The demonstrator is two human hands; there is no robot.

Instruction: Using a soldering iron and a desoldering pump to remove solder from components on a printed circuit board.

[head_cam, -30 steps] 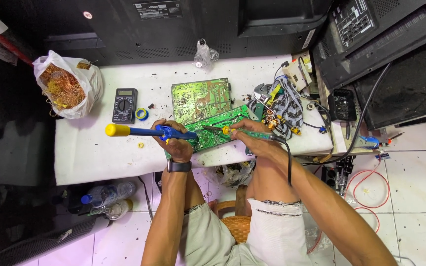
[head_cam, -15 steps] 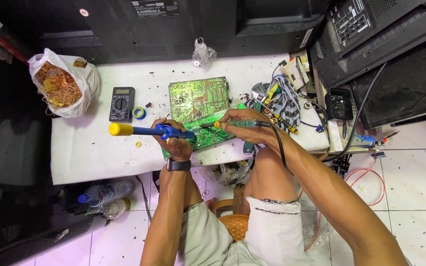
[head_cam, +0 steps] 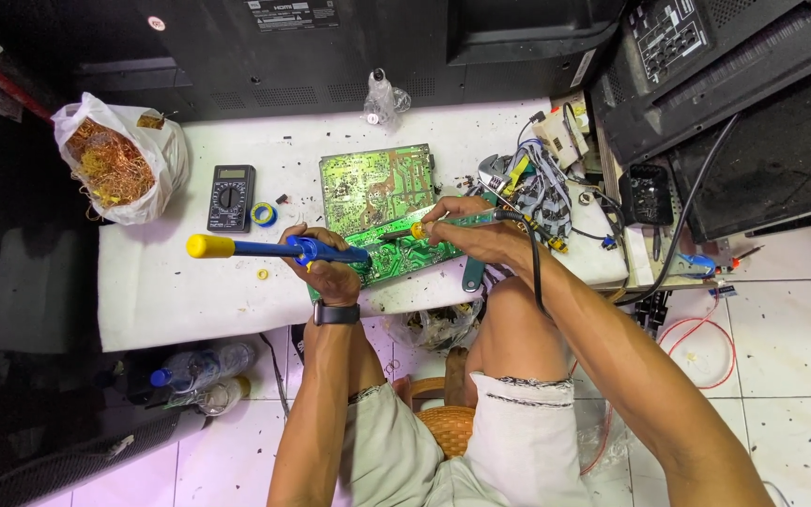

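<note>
Hands barely shift: left hand still grips the blue desoldering pump, right hand the soldering iron on the green circuit board, work continuing.

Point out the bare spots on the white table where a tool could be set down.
Bare: the table's left front, below the multimeter and blue desoldering pump; also the back strip between the copper-wire bag and circuit board. Crowded: the right end, with the wire tangle.
</note>
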